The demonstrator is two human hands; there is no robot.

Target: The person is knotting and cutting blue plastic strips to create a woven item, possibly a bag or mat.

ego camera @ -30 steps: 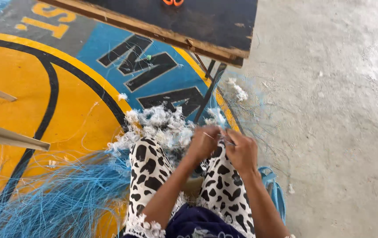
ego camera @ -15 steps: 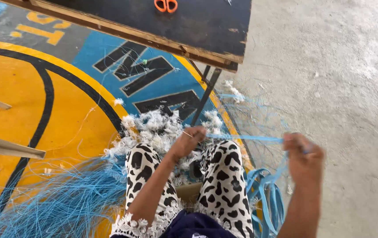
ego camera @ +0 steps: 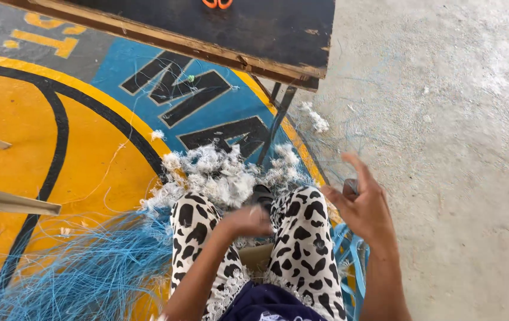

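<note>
Between the knees, near the bottom of the view, the left hand (ego camera: 248,220) is seen blurred, its fingers curled in; whether anything is gripped there cannot be told. To the right, the right hand (ego camera: 364,205) is raised beside the right knee, wrist bent, palm turned left, thumb pointing up and far; a small dark object (ego camera: 349,188) seems to be pinched in its fingers, though its kind cannot be made out. Both forearms are bare, and the legs are covered by black-and-white spotted trousers (ego camera: 302,238). Thin, glossy blue line (ego camera: 82,273) is spread in loose strands at near left, and more is looped under the right hand. A fluffy white heap of scraps (ego camera: 219,172) lies just beyond the knees. Farther off, a dark wooden table (ego camera: 248,30) stands over the painted floor (ego camera: 76,137).
</note>
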